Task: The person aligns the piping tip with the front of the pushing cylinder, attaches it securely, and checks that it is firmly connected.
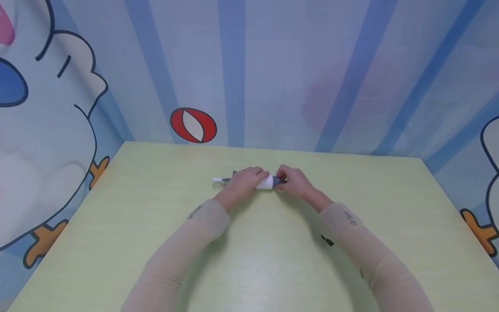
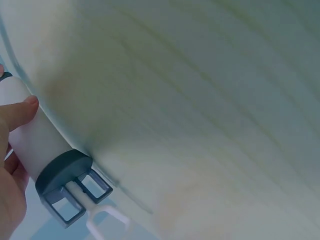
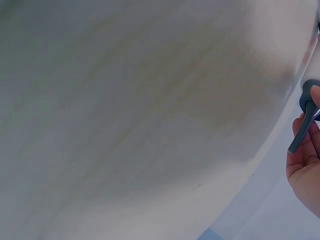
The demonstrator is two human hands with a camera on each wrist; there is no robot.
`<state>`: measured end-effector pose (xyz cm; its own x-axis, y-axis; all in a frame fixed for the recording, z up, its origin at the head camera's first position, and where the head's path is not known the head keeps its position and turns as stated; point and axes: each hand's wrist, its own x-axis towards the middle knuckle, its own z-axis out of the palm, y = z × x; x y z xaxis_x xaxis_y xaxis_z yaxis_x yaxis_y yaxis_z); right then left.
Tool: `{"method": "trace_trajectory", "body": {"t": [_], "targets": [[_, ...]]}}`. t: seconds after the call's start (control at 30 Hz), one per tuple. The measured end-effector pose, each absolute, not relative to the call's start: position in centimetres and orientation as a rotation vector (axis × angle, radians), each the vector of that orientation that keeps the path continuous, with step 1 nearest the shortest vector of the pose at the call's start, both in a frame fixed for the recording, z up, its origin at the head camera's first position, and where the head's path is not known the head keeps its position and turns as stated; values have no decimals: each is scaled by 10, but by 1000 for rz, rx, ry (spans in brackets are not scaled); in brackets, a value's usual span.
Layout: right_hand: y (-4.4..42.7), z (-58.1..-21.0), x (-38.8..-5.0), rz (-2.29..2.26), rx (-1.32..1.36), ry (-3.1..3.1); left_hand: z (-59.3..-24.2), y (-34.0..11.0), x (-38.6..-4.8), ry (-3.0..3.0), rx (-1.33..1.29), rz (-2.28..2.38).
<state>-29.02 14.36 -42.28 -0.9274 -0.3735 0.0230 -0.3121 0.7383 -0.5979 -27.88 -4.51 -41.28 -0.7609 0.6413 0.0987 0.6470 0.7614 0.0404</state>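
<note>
A large syringe [image 1: 266, 183] with a white barrel lies crosswise between the hands, near the far part of the table. My left hand [image 1: 245, 179] grips the barrel, its thumb across the white side in the left wrist view. Past that hand, a dark grey collar [image 2: 65, 170] carries two square finger loops, and a white plunger handle [image 2: 106, 207] with a ring sticks out. At the opposite end my right hand [image 1: 297, 183] pinches the dark grey tip. A narrow grey spout [image 3: 302, 131] juts out beside its fingers in the right wrist view.
The pale yellow-green table [image 1: 249, 260] reaches a striped blue wall [image 1: 288, 78] behind the hands. A small black piece [image 1: 327, 240] shows beside the right sleeve [image 1: 370, 247]. Cartoon figures cover the side walls.
</note>
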Motion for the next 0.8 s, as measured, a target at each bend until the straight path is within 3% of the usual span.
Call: {"method": "trace_trajectory", "body": {"t": [0.8], "targets": [[145,-424,-287,-910,-618,2798,-419,-52,-283,-2905,-976,-138]]}}
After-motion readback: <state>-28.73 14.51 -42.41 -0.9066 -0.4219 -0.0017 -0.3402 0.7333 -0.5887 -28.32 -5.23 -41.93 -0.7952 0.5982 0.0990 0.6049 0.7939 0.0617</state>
